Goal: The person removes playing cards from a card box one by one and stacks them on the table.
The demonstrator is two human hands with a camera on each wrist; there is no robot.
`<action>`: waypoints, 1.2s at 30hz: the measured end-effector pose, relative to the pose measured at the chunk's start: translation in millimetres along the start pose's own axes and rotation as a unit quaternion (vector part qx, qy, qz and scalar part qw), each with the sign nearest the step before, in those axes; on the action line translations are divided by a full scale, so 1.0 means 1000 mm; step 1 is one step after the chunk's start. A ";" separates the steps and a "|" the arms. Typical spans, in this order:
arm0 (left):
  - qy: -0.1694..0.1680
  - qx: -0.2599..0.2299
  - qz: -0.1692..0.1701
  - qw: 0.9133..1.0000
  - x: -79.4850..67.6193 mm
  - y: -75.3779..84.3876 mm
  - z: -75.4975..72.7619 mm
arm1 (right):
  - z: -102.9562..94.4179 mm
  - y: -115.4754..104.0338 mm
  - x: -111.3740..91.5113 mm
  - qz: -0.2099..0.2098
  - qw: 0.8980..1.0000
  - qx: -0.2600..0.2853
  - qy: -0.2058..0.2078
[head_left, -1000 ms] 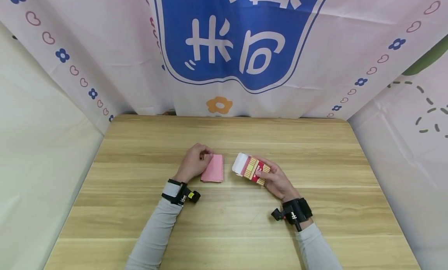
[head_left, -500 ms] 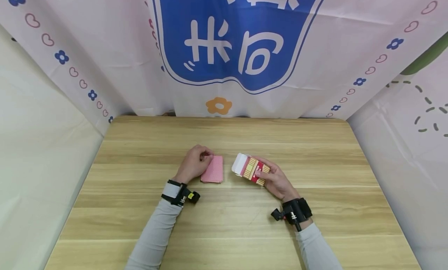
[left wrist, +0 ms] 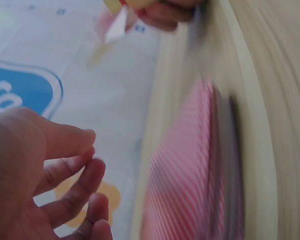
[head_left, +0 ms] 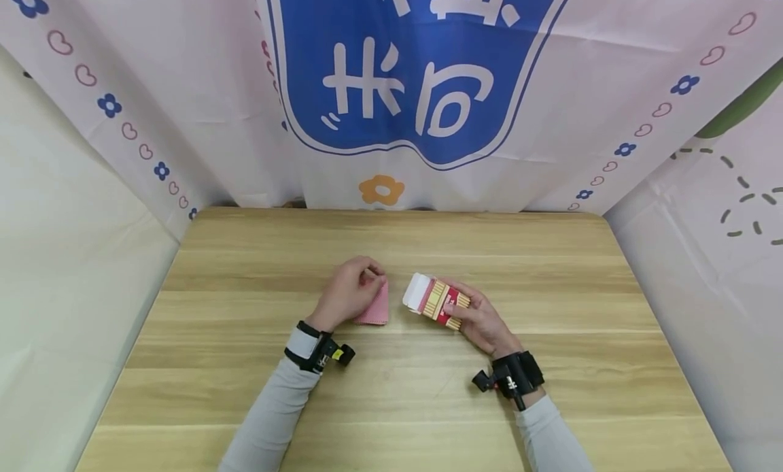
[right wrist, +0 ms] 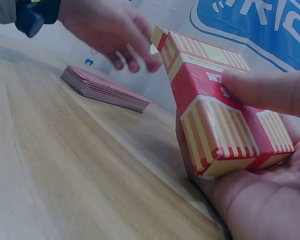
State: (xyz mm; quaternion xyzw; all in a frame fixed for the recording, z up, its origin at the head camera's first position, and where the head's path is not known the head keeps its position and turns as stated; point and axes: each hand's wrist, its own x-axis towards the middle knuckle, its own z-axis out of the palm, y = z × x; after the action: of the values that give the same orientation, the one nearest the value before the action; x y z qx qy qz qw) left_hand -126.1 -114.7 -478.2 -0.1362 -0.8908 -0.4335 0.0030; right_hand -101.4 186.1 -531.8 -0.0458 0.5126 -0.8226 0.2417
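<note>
A stack of pink-backed playing cards lies on the table, squared up and face down. My left hand is over its left part; in the right wrist view that hand hovers above the cards, apart from them. Thumb and fingers are bent loosely, and the left wrist view shows nothing between them. To the right, my right hand grips a red and yellow striped card box, thumb across its front and fingers behind. The box tilts up to the left, its white flap folded open toward the cards.
The wooden table spreads around both hands. Behind it hangs a white cloth with a blue emblem, and pale sheets flank both sides. Each wrist wears a black strap with a small camera.
My left hand has lifted off the card stack's edge and shifted slightly right over it. The right hand keeps hold of the card box, nearly unmoved. The head view has tipped a little.
</note>
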 end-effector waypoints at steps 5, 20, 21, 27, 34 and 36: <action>-0.018 -0.036 0.054 0.998 -0.008 0.021 0.010 | 0.001 0.001 -0.001 -0.001 1.000 -0.003 -0.009; -0.072 0.011 0.020 0.997 -0.029 0.040 0.044 | 0.004 0.009 -0.008 -0.004 0.999 -0.017 -0.046; -0.071 0.009 0.016 0.997 -0.029 0.040 0.046 | 0.004 0.009 -0.008 -0.004 0.999 -0.019 -0.046; -0.068 0.009 -0.001 0.998 -0.027 0.042 0.051 | 0.002 0.007 -0.010 -0.006 0.998 -0.028 -0.047; -0.066 0.005 -0.008 0.998 -0.021 0.042 0.046 | 0.001 0.004 -0.005 -0.009 0.999 -0.032 -0.035; -0.066 0.004 -0.003 0.998 -0.019 0.042 0.043 | 0.001 0.003 -0.004 -0.011 0.999 -0.033 -0.031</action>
State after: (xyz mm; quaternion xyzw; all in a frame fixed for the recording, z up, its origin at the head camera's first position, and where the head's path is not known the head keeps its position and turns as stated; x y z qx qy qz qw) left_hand -92.9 -61.9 -475.1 -0.1618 -0.8913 -0.4197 -0.0571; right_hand -96.6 185.5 -533.5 -0.0845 0.5315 -0.8058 0.2470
